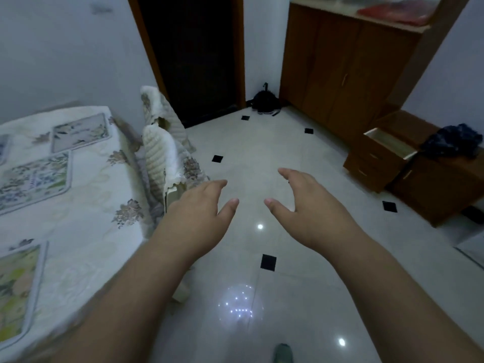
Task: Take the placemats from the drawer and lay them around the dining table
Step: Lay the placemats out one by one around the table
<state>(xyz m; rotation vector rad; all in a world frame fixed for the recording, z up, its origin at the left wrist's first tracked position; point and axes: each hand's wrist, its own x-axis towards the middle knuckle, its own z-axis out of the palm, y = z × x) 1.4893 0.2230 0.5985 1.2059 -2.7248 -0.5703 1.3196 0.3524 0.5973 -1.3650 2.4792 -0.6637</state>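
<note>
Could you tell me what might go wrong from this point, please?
1. The drawer stands pulled out low at the right; someone walking past could knock a shin on it.
2. Both the left hand and right hand are empty, so any further placemats may be forgotten.

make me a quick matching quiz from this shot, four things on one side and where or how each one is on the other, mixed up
Things:
1. placemats
2. drawer
3. black bag
4. red cloth

Place or state:
A. on the floor in the corner by the dark doorway
B. pulled open, low on the right
C. lying on top of the tall wooden cabinet
D. laid flat on the dining table

Pairs: 1-D, 2-B, 3-A, 4-C
</note>
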